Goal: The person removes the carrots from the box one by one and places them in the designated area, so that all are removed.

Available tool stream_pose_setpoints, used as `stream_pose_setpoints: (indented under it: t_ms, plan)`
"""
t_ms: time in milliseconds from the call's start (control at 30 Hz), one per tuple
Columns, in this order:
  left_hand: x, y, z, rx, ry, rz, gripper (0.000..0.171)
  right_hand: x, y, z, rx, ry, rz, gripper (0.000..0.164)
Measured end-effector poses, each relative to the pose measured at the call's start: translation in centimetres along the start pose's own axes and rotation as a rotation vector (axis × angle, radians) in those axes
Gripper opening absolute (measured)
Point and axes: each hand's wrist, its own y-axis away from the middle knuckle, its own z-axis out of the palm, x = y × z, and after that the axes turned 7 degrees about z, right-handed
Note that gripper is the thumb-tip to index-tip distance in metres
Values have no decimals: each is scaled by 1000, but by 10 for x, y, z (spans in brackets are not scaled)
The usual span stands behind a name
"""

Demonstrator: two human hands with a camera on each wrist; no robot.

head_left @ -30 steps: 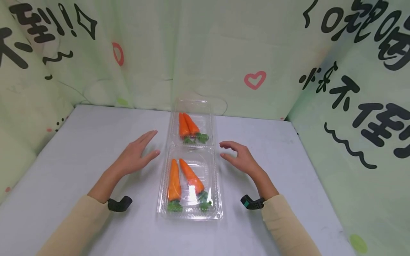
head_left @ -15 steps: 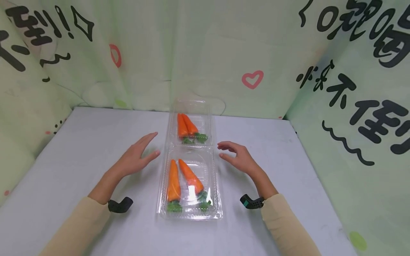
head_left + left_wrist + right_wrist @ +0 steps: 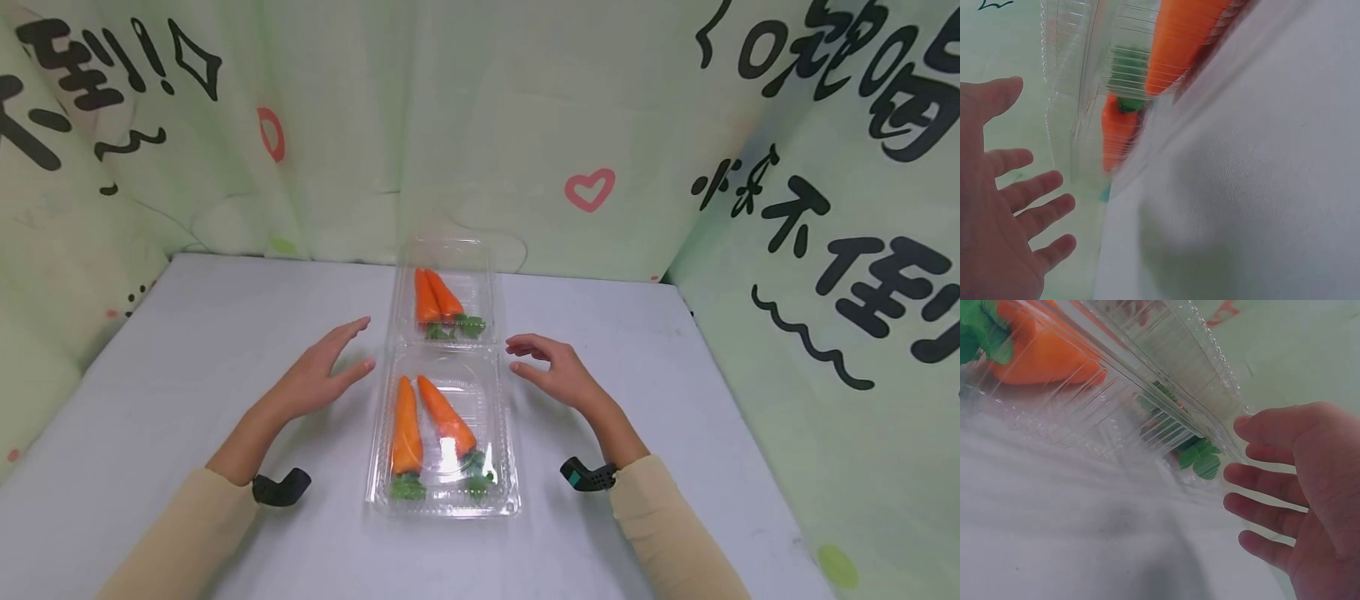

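Two clear plastic boxes lie in line on the table, the near box in front of the far box; I cannot tell whether they are joined. Inside the near one are a left carrot and a right carrot, green tops toward me. A pair of carrots rests close together in the far one. My left hand hovers left of the boxes, fingers spread and touching nothing. To their right my right hand is held above the table, fingers loosely bent, gripping nothing, fingertips near the box edge.
The white table ends at a pale green curtain printed with hearts and black writing, which stands behind and on both sides. A black wrist camera sits on the left wrist and another wrist camera on the right.
The head view has shifted slightly. My right fingertips are a touch closer to the boxes, and my left fingers have dipped a little. Boxes and carrots lie as before.
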Motion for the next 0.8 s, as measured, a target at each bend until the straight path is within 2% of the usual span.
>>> stream_pose_setpoints:
  t_ms: [567, 800]
  plan:
    - [0, 1, 5, -9, 80, 16, 64, 1, -2, 3, -19, -23, 1, 38]
    - [0, -1, 6, -19, 144, 49, 61, -1, -2, 4, -20, -38, -2, 38]
